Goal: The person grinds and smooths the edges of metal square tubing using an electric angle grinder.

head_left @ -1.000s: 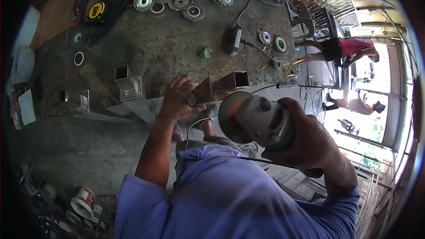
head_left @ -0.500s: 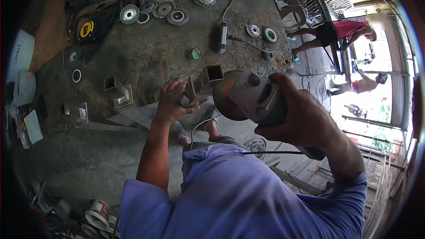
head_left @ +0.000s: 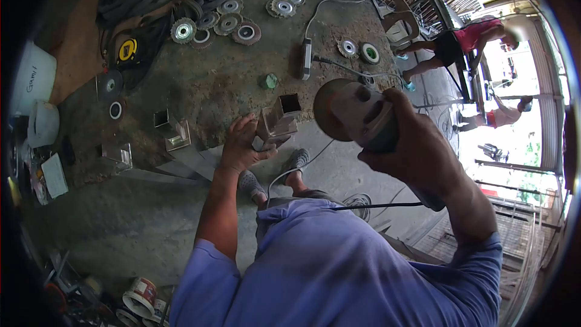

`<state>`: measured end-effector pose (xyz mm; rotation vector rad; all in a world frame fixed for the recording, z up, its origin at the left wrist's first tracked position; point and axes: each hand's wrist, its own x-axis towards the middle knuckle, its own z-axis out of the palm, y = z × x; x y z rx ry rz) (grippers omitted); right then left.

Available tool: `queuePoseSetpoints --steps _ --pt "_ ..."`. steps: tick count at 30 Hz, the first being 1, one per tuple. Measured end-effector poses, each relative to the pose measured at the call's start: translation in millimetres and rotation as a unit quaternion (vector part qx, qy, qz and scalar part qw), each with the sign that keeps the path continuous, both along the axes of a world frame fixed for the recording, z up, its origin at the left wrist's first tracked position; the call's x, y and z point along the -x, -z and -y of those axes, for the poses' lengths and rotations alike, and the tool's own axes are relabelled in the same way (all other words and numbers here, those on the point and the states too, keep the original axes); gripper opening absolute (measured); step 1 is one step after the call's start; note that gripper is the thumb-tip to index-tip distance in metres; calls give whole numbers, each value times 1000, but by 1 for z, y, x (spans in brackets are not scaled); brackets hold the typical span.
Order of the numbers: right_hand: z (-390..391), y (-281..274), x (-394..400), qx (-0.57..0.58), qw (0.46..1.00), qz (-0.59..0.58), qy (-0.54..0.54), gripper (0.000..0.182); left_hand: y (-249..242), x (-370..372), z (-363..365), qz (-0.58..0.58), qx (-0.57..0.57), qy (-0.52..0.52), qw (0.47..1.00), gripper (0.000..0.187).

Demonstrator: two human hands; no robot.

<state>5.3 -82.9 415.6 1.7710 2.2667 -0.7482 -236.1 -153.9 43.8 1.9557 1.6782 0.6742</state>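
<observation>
My right hand [head_left: 417,145] is wrapped around an angle grinder [head_left: 363,115], lifted above the table's near edge. Its round disc [head_left: 327,111] faces the metal piece with a small gap between them. At the bench edge, my left hand [head_left: 243,148] grips a short square metal tube piece [head_left: 275,122] with a flat plate on it, fingers on its left side and thumb below. The tube's open end points up. Left of that hand stand a similar tube bracket [head_left: 177,136] and another shiny metal bracket [head_left: 121,156].
The worn workbench [head_left: 200,94] carries several flap discs [head_left: 247,33], a tape measure [head_left: 128,49], a power strip [head_left: 307,60] and a green lump [head_left: 270,81]. A black cord [head_left: 387,205] crosses my front. Two people work at the right; one wears a red shirt [head_left: 478,33].
The grinder has moved up and away from the tube piece, opening a gap between disc and metal. My left hand keeps its hold on the piece. The whole view has shifted slightly.
</observation>
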Motion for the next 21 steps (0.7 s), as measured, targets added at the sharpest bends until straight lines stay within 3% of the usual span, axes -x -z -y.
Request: queuePoseSetpoints --steps 3,5,10,14,18,21 --pt "13 4 -30 -96 993 -53 38 89 -6 -1 -1 14 31 6 999 92" --pt "20 20 -58 -113 967 -208 89 88 -1 0 -1 9 12 4 1000 87" --pt "53 53 -102 -37 822 -511 248 82 -17 2 -2 34 31 28 999 67" --pt "64 86 -147 3 751 -610 253 79 -16 -5 2 169 25 -4 985 44" --pt "49 118 -183 19 650 -720 245 82 -88 -49 24 178 -71 -143 971 43" --pt "20 137 -220 73 611 -769 173 84 -84 -99 17 66 -180 -350 917 49"
